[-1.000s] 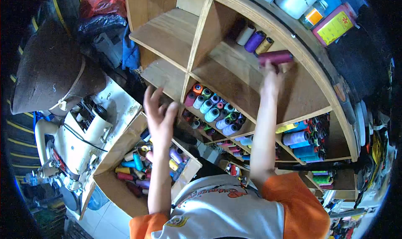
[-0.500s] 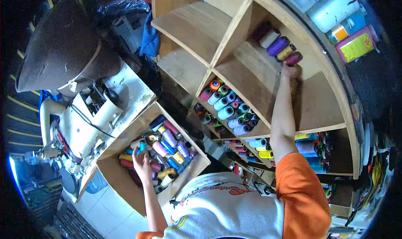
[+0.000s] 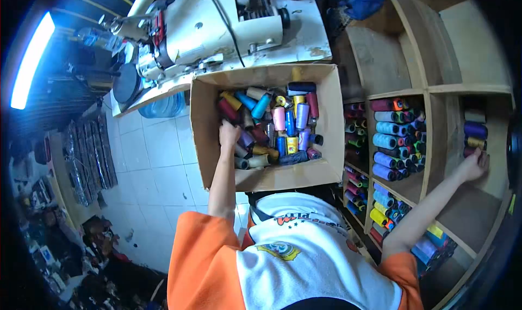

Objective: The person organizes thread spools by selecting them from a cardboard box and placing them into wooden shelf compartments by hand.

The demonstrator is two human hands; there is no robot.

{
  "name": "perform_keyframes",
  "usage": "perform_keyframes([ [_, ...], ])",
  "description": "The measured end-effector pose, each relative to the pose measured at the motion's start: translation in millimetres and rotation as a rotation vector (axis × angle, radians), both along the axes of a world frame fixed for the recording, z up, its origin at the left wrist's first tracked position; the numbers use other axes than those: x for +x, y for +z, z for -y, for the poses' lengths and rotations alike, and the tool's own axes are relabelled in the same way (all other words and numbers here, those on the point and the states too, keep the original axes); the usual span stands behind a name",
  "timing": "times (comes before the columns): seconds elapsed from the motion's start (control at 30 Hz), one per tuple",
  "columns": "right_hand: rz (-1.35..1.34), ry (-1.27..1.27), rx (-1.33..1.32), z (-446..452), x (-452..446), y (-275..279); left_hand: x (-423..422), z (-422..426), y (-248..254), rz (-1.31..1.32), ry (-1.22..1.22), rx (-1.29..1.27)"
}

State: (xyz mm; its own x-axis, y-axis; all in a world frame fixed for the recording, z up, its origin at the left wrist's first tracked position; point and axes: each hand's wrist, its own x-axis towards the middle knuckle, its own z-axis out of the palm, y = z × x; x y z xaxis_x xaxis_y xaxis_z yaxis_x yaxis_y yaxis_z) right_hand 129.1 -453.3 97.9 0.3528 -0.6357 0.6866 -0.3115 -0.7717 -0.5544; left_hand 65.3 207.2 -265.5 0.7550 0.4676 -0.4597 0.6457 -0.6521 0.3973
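Observation:
A cardboard box [image 3: 266,180] holds several thread spools lying in mixed colours. My left hand [image 3: 229,132] is inside it at the left, fingers curled against a dark red spool [image 3: 228,110]; whether it grips the spool is unclear. At the far right, my right hand [image 3: 476,165] reaches into a shelf compartment, its fingers bent at a maroon spool [image 3: 468,152]. Above that spool, a tan spool [image 3: 476,142], a purple spool [image 3: 476,129] and a whitish spool [image 3: 474,115] form a row. The right fingertips are too small to read clearly.
A white sewing machine [image 3: 201,24] stands on a table [image 3: 304,45] behind the box. The wooden shelf [image 3: 427,141] has lower compartments packed with spools. A blue water jug [image 3: 162,105] is under the table, and wrapped dark bundles [image 3: 89,155] lie on the tiled floor [image 3: 153,188].
The view has swung left toward the box. My left hand has gone down into the box among the spools. The maroon spool now sits in the shelf row, my right hand still beside it.

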Motion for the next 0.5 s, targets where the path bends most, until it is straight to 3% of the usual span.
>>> perform_keyframes([
  [0.03, -0.008, 0.025, -0.155, -58.8, 0.2, 7.1, -1.0, -8.1, -23.4, 0.003, 0.021, -0.048],
  [0.1, 0.146, 0.393, -0.008, -101.7, -1.4, -13.6, 13.2, -11.6, -29.5, -0.005, 0.066, -0.164],
  [0.23, -0.124, 0.560, 0.145, -221.3, -22.6, -56.6, 53.5, -5.9, -28.4, 0.191, 0.218, -0.285],
  [0.33, -0.444, 0.815, 0.269, -296.0, -39.1, -101.4, 70.4, -14.0, -78.8, 0.215, 0.425, -0.327],
  [0.4, -0.574, 0.926, 0.647, -331.6, -52.6, -128.9, 76.1, -16.2, -146.3, 0.294, 0.452, 0.000],
  [0.47, -0.750, 1.142, 0.574, -353.4, -50.3, -163.6, 87.5, -10.7, -172.1, 0.435, 0.398, 0.341],
  [0.5, -0.822, 1.188, 0.706, -364.5, -44.4, -188.9, 96.6, -9.8, -175.1, 0.389, 0.479, 0.259],
])
